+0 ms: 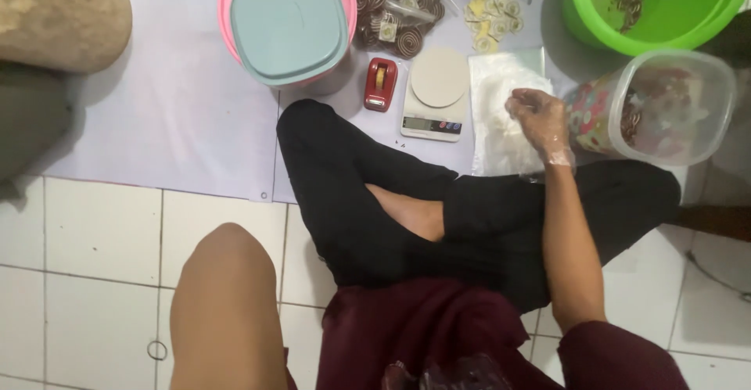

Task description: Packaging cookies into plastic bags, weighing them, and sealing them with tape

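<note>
The right hand (540, 124), covered by a thin clear plastic glove, is being held over a stack of clear plastic bags (501, 116) lying on the pale mat (172, 100). Its fingers are being kept loosely curled, and the fingertips are being pressed to the top bag; whether a bag is actually being pinched cannot be told. The left hand is not being shown; only a bare forearm is being seen at the lower left.

Just beside the bags, to their left, a small white digital kitchen scale (436, 97) with a round platform is being kept, and a red tape dispenser (380, 84) is standing next to that. A clear plastic jar (665, 108) is lying on its side just right of the hand. Behind it a green bucket (665, 7) is standing. A pink container with a pale blue lid (288, 24) is resting at the top, near brown coiled snacks in packets (395, 7).
</note>
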